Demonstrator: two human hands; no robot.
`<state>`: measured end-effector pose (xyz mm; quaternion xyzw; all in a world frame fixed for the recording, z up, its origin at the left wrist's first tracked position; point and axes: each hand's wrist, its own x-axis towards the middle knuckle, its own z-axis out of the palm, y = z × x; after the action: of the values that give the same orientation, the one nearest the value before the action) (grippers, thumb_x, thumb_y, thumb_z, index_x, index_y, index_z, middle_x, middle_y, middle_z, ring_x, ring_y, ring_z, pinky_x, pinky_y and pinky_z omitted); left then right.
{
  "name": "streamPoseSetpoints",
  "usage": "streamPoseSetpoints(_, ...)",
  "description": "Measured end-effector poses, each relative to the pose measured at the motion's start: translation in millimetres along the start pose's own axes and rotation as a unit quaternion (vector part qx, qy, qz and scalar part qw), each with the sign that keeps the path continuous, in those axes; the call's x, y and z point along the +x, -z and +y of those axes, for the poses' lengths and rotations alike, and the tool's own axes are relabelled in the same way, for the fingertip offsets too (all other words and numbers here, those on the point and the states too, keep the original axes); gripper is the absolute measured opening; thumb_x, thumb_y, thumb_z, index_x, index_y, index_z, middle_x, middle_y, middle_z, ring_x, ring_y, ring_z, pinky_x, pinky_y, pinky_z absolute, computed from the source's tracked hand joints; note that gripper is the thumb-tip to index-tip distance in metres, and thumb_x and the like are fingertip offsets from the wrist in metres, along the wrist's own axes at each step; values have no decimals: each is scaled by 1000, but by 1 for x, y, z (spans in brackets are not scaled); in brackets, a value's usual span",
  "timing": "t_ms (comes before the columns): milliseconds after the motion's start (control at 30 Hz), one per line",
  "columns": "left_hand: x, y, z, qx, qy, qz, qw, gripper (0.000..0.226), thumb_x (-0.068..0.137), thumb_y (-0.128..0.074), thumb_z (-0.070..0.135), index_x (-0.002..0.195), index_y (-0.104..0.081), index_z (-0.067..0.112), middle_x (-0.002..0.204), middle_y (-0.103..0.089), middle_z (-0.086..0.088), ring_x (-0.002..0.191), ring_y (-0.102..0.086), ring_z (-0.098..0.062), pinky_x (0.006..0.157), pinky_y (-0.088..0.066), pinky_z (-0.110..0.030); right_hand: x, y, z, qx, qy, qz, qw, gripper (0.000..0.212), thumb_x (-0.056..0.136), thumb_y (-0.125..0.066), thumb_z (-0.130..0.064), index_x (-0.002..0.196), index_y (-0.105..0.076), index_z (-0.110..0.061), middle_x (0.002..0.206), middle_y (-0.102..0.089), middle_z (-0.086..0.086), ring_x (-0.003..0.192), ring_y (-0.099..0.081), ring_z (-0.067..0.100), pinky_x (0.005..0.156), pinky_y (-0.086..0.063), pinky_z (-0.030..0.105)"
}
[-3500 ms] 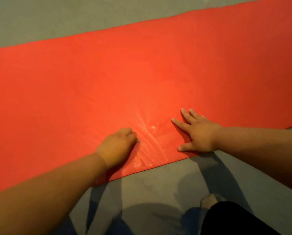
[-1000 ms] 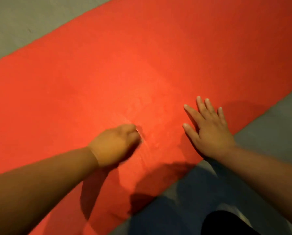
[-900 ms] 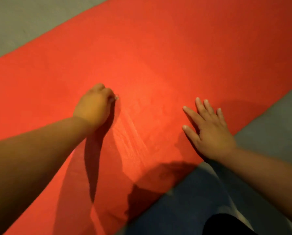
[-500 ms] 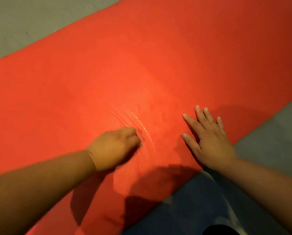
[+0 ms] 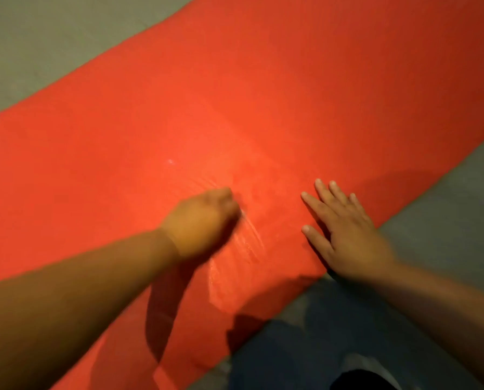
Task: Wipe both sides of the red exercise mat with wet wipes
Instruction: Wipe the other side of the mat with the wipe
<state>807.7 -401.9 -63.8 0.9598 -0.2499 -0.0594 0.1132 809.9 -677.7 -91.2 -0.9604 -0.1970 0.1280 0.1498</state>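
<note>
Floor is plain grey, matte, dim warm light. Visible at far left and near right, either side of the red mat.

The mat lies flat on the floor and fills most of the view. Fine ribbed texture. Small white speck just beyond the left hand.

Wet streaks glisten on the mat between the two hands and run toward the mat's near edge.

Both forearms come in from the near side and cover part of the mat. Their shadows fall across its near edge and onto the floor. Dark clothing at the near edge of view, by the right arm.

Left hand: on the mat, fingers curled under into a fist, motion-blurred. Whatever is under it is hidden, so can't tell if it holds a wipe.

Right hand: flat on the mat, fingers straight and spread, pointing far-left. The heel of the hand sits right at the mat's near edge.

Mat long axis runs diagonally, near left to far right. Both ends are out of view.
</note>
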Motion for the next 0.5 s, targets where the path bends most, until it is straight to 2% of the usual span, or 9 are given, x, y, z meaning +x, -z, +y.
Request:
streamPoseSetpoints(67,32,14,-55,31,183,75,980,25,93,-47,19,97,-67,5,99,-59,-20,89,-60,-40,73,-46,-43,-5,2,7,-13,22,-7,1000,68,86,-22,-58,148,-26,-30,156,-12,-5,142,-4,11,116,-5,36)
streamPoseSetpoints(133,54,24,-82,3,344,115,932,22,93,-53,12,102,-68,-1,108,-59,-27,99,-57,-44,84,-43,-45,-7,5,15,-36,38,-7,999,66,88,-26,-57,147,-31,-28,155,-19,-2,142,-9,14,116,-13,41)
streamPoseSetpoints(200,63,18,-55,-28,395,111,912,21,94,-51,11,103,-66,-1,111,-58,-26,100,-57,-43,86,-42,-44,-5,7,19,-46,46,-7,998,63,89,-30,-56,145,-36,-26,154,-27,-1,141,-14,16,114,-16,44)
streamPoseSetpoints(233,60,9,-29,-39,374,118,919,18,93,-51,10,99,-66,1,107,-58,-24,96,-58,-42,84,-43,-44,-4,7,20,-42,43,-6,998,63,89,-31,-55,144,-36,-26,153,-28,-1,141,-15,15,114,-15,43)
streamPoseSetpoints(267,52,-3,3,-53,313,118,941,12,91,-54,8,93,-65,4,100,-58,-20,89,-59,-40,79,-44,-43,-2,7,21,-35,35,-2,999,62,89,-31,-55,144,-36,-27,153,-28,-2,141,-14,14,114,-14,42)
streamPoseSetpoints(333,19,-16,73,-109,111,34,987,3,84,-63,11,81,-63,11,84,-57,-11,75,-59,-31,66,-48,-38,-4,4,21,-17,20,10,1000,62,89,-32,-54,145,-34,-29,154,-23,-7,142,-11,10,115,-11,39)
streamPoseSetpoints(400,2,-18,87,-115,-35,-34,992,9,84,-62,21,76,-60,17,77,-55,-2,67,-58,-22,57,-45,-32,-5,1,20,-8,14,19,1000,61,89,-32,-54,146,-32,-31,153,-17,-12,143,-8,8,117,-10,38)
streamPoseSetpoints(467,22,-14,52,-69,-53,-9,996,10,86,-61,21,78,-61,17,79,-56,-3,67,-61,-24,55,-44,-31,-2,2,20,-8,24,17,1000,61,89,-31,-54,146,-31,-31,153,-15,-12,143,-9,9,116,-11,39)
streamPoseSetpoints(500,37,-7,27,-34,-4,4,999,9,89,-60,20,82,-63,14,84,-57,-7,72,-62,-29,59,-45,-33,-1,3,22,-10,24,14,1000,62,89,-30,-55,146,-31,-30,153,-15,-10,143,-9,11,115,-11,39)
